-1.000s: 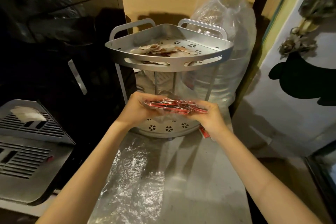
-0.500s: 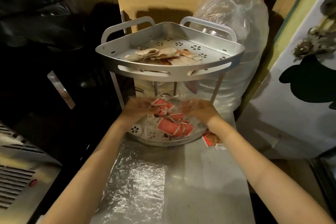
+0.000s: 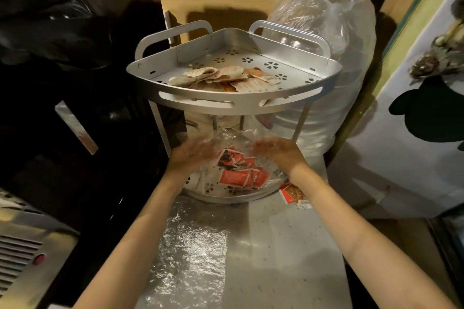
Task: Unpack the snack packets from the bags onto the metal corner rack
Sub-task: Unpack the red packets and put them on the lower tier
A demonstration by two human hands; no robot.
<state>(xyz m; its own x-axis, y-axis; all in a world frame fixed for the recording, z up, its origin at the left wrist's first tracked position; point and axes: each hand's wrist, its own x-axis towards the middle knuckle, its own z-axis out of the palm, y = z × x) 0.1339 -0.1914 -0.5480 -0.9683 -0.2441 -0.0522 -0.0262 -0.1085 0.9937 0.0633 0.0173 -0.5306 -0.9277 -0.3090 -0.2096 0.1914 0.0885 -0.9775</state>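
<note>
On the far left there is a grey appliance with vent slots (image 3: 17, 246) and a small red button, and beside it a big dark surface that I cannot identify.

Then comes the left hand (image 3: 194, 152), reaching into the lower tier of the metal corner rack (image 3: 234, 101). The hand is blurred, and the fingers look spread and loose against a thin clear plastic bag (image 3: 232, 138). I cannot tell if they pinch the plastic or only touch it.

Between the two hands, red snack packets (image 3: 239, 173) lie in a loose heap on the lower shelf, partly under the plastic. Above them, on the top shelf, there is a pile of pale beige and orange packets (image 3: 226, 78), and one of them sticks out through the front slot.

The right hand (image 3: 276, 149) is on the other side of the red heap, also blurred, the fingers apart and curved on the bag. If it grips, this is not clear.

The rack stands on a counter (image 3: 288, 258), where a crinkled clear film (image 3: 190, 253) lies in front. Just beside the rack's base on the right, one red and orange packet (image 3: 293, 194) lies on the counter. Behind the rack on the right stands a large water bottle (image 3: 339, 40) wrapped in plastic, with a green cap.
</note>
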